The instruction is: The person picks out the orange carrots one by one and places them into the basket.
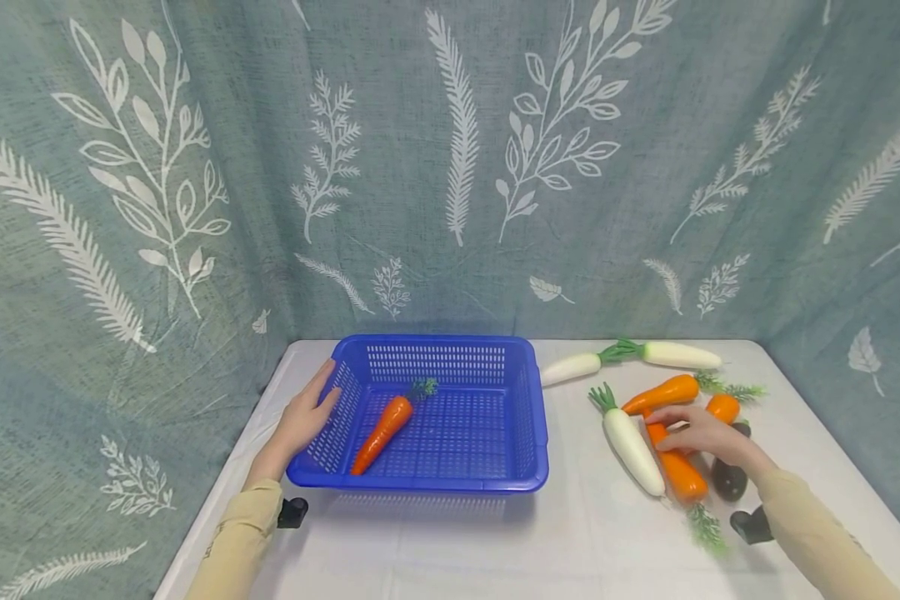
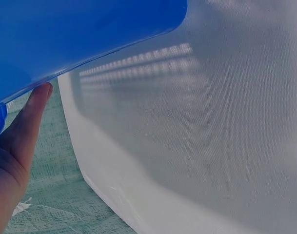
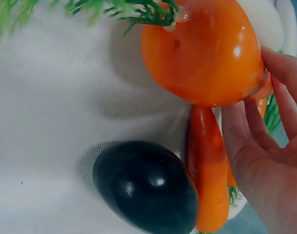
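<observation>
A blue perforated basket [image 1: 420, 483] holds one carrot [image 1: 384, 433] with a leafy green top. At its left side my left hand [image 1: 300, 427] rests on the rim, fingers extended; in the left wrist view a straight digit touches the blue plastic. My right hand [image 1: 701, 435] grips another carrot [image 3: 202, 53] on the right of the table, thumb on one side and fingers on the other. Close beside that carrot lie a white radish [image 1: 632, 450], a dark egg-shaped vegetable [image 3: 146, 185], partly hidden in the head view, and two other carrots, including one [image 1: 663, 393] beyond the hand.
Two more white radishes lie at the back, one [image 1: 681, 355] on the right and one [image 1: 572, 367] beside the basket's back right corner. The white table [image 1: 570, 542] ends at a patterned green curtain [image 1: 420, 167] behind and at both sides.
</observation>
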A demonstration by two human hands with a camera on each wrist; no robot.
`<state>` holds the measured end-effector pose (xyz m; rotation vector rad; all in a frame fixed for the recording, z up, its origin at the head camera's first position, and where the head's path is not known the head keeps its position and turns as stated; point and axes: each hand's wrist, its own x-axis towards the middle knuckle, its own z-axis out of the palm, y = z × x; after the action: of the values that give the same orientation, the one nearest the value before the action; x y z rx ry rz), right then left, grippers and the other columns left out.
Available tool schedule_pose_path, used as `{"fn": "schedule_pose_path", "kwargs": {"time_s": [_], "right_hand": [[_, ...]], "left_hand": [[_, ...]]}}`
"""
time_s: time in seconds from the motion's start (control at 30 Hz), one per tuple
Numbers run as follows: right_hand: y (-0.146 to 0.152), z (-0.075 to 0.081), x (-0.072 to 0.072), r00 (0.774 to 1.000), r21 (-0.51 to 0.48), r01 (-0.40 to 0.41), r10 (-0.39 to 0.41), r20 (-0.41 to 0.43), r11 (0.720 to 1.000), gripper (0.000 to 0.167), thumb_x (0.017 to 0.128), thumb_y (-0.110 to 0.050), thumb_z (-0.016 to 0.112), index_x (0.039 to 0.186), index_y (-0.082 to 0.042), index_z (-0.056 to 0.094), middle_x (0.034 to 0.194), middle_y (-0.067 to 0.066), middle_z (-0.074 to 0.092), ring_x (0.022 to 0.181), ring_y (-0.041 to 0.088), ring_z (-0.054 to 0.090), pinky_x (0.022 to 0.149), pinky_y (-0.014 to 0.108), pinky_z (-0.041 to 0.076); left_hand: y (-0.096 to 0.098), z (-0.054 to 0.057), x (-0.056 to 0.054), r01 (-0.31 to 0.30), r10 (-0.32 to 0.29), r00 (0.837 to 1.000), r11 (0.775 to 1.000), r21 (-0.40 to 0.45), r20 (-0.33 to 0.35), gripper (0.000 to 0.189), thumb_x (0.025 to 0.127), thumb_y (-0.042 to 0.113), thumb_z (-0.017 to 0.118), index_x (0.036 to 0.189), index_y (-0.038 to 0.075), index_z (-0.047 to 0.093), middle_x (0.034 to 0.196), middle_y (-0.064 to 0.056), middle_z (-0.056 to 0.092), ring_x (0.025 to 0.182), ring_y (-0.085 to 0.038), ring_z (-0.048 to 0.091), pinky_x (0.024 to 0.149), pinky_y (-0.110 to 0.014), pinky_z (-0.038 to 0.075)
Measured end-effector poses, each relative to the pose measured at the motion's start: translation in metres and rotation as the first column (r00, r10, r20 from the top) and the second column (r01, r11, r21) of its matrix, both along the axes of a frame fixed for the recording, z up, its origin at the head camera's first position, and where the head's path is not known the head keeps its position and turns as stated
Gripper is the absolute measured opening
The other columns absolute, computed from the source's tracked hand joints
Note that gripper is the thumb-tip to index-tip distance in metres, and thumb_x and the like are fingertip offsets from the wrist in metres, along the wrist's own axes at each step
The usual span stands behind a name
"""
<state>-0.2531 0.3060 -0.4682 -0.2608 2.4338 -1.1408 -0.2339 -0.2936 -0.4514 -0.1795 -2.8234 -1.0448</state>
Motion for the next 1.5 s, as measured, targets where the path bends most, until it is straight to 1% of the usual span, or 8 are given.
{"fn": "schedule_pose_path", "kwargs": {"time_s": [0.23,0.33,0.5,0.73,1.03,1.13,1.37,1.5], "right_hand": [[0.004,0.002,0.0,1.0,-0.021,0.023,-0.023,-0.005,1.0,0.05,0.086,-0.02,0.068,0.128,0.003,0.054,0.133,0.031,0.045,0.095,0.02,0.058,0.074,0.029,0.053],[0.004,0.004,0.0,0.999,-0.023,0.043,-0.043,0.002,0.999,0.051,0.085,-0.022,0.069,0.128,0.001,0.054,0.134,0.03,0.044,0.094,0.019,0.058,0.074,0.029,0.053],[0.004,0.008,0.002,0.999,-0.033,0.05,-0.05,0.004,0.998,0.054,0.086,-0.024,0.068,0.13,0.002,0.052,0.136,0.031,0.043,0.095,0.019,0.059,0.074,0.03,0.053],[0.003,0.012,0.002,0.998,-0.039,0.064,-0.064,-0.002,0.997,0.059,0.087,-0.025,0.067,0.134,0.003,0.047,0.139,0.032,0.04,0.092,0.018,0.059,0.071,0.031,0.053],[-0.002,0.015,0.003,0.992,-0.054,0.122,-0.12,0.035,0.991,0.067,0.086,-0.031,0.068,0.138,0.002,0.042,0.14,0.032,0.039,0.086,0.017,0.058,0.069,0.031,0.053],[-0.004,0.014,0.003,0.991,-0.062,0.13,-0.129,0.025,0.99,0.068,0.087,-0.033,0.067,0.139,0.002,0.042,0.14,0.032,0.038,0.086,0.017,0.058,0.069,0.031,0.053],[-0.008,0.014,0.003,0.984,-0.14,0.178,-0.173,0.05,0.974,0.071,0.088,-0.031,0.067,0.141,0.003,0.036,0.143,0.032,0.033,0.09,0.016,0.06,0.07,0.032,0.054],[-0.01,0.015,0.004,0.981,-0.168,0.192,-0.185,0.055,0.967,0.072,0.089,-0.031,0.066,0.143,0.003,0.034,0.144,0.034,0.031,0.096,0.015,0.06,0.073,0.029,0.054]], "left_hand": [[-0.001,-0.002,-0.001,-0.004,0.004,1.0,1.0,-0.016,0.004,0.055,0.102,0.022,0.037,0.15,0.0,0.02,0.156,-0.021,0.019,0.142,-0.042,0.021,0.116,-0.054,0.019],[-0.001,-0.002,-0.002,-0.005,0.005,1.0,1.0,-0.014,0.006,0.055,0.102,0.021,0.037,0.15,0.0,0.02,0.156,-0.021,0.019,0.142,-0.043,0.021,0.116,-0.055,0.019],[-0.001,-0.002,-0.002,-0.007,0.007,1.0,1.0,-0.02,0.007,0.055,0.102,0.021,0.037,0.15,0.0,0.02,0.156,-0.021,0.019,0.142,-0.043,0.022,0.116,-0.055,0.019],[-0.001,0.0,-0.002,-0.009,0.01,1.0,1.0,-0.019,0.018,0.055,0.102,0.022,0.037,0.15,0.0,0.019,0.156,-0.021,0.019,0.142,-0.043,0.021,0.116,-0.055,0.019],[0.001,0.002,0.0,-0.016,0.017,0.999,1.0,-0.021,0.036,0.056,0.103,0.023,0.036,0.151,0.001,0.018,0.156,-0.021,0.018,0.142,-0.043,0.021,0.116,-0.054,0.019],[0.002,0.003,0.001,-0.013,0.013,0.999,1.0,-0.018,0.033,0.056,0.102,0.022,0.037,0.15,0.0,0.018,0.156,-0.022,0.018,0.142,-0.043,0.021,0.116,-0.055,0.019],[0.002,0.003,0.001,-0.006,0.006,1.0,1.0,-0.024,0.02,0.056,0.102,0.021,0.037,0.15,-0.001,0.019,0.155,-0.023,0.019,0.141,-0.044,0.022,0.116,-0.055,0.019],[0.0,0.003,0.0,-0.009,0.009,1.0,1.0,-0.019,0.028,0.056,0.102,0.021,0.037,0.15,0.0,0.018,0.156,-0.022,0.018,0.142,-0.044,0.021,0.116,-0.055,0.019]]}}
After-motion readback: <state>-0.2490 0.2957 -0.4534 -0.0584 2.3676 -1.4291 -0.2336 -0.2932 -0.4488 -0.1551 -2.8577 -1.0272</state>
